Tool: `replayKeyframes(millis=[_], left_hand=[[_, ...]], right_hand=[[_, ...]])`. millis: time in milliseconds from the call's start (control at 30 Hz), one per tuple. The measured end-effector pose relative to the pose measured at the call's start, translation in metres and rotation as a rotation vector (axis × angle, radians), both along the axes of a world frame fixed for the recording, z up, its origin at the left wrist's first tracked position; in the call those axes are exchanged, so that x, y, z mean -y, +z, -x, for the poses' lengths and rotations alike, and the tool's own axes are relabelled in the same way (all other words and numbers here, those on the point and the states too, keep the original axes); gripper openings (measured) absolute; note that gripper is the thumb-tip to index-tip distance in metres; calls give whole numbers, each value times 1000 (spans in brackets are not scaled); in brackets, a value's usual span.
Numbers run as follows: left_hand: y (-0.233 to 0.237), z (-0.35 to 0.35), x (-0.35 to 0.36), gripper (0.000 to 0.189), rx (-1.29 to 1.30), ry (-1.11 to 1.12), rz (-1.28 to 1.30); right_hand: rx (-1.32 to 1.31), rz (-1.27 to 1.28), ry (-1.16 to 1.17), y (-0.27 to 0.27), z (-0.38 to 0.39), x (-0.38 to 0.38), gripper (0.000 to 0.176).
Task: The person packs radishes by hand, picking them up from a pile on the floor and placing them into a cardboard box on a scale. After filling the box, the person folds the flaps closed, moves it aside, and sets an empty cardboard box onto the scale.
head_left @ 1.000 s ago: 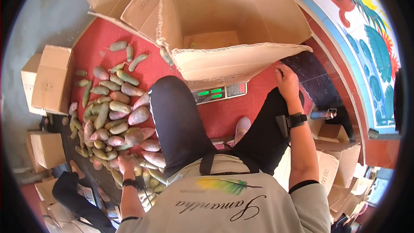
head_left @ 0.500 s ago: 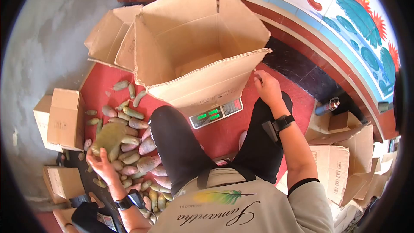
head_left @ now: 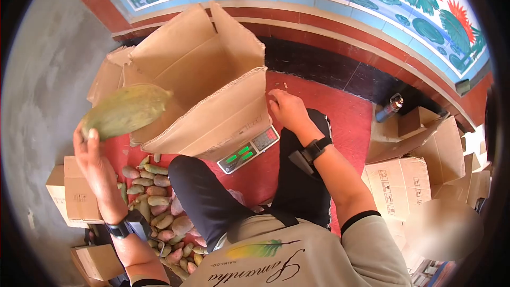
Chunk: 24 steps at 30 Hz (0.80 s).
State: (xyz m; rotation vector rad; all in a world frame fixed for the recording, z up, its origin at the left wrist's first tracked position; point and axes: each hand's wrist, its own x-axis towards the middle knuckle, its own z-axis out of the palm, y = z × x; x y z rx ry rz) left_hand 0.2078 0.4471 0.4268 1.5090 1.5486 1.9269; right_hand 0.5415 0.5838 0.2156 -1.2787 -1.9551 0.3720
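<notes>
Above the left edge of the open cardboard box, my left hand is raised with the green oblong fruit in it. The fingers are closed round the fruit's lower end, thumb tip showing on the near side, and the rest of the fruit sticks out to the right, tilted slightly upward. It hangs in the air just in front of the box's left wall, clear of the floor and not inside the box.

My right hand sits at the right corner of the box's near flap, over my right knee. Its fingers are loosely curled and the fingertips meet the flap's edge; I cannot tell whether they pinch the cardboard or only rest against it.

The box stands on a scale with a lit green display, which juts out from under the box's near edge on the red floor. By the floor's left edge, below my left arm, lies a pile of fruit, with a small closed carton just beside it. A bottle stands near the far right wall.
</notes>
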Motion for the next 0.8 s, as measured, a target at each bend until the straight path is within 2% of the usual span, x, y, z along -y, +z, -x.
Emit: replayKeyframes(millis=[67, 100, 167, 200, 300, 333, 433, 533, 667, 800], left_hand=[[-5, -7, -23, 38, -40, -74, 180], [-9, -6, -35, 38, -43, -84, 179], [-20, -2, -57, 39, -29, -218, 397], [-23, -4, -65, 39, -37, -231, 396], [-30, -13, -85, 43, -231, -217, 610], [-34, -13, -91, 43, -235, -231, 610], [-50, 2, -110, 44, -417, -303, 822], [-44, -2, -121, 45, -479, -458, 864], [-38, 0, -143, 41, -612, -462, 860], [-23, -11, -155, 37, -478, -449, 915]], right_hand=[[-34, -31, -10, -2, 1, -1, 16], [-48, -11, 3, -2, 2, -2, 16], [-67, -13, 24, -6, 2, -4, 16], [-71, -15, 10, -7, 2, -4, 16], [-92, -7, 48, -6, 4, -3, 20], [-92, -6, 34, -6, 6, -3, 20], [-52, 6, 34, -10, 13, -4, 30], [-60, 107, 13, -10, 21, -7, 32], [-111, 100, 11, -10, 27, -8, 32], [-129, 113, -6, -13, 30, -8, 33]])
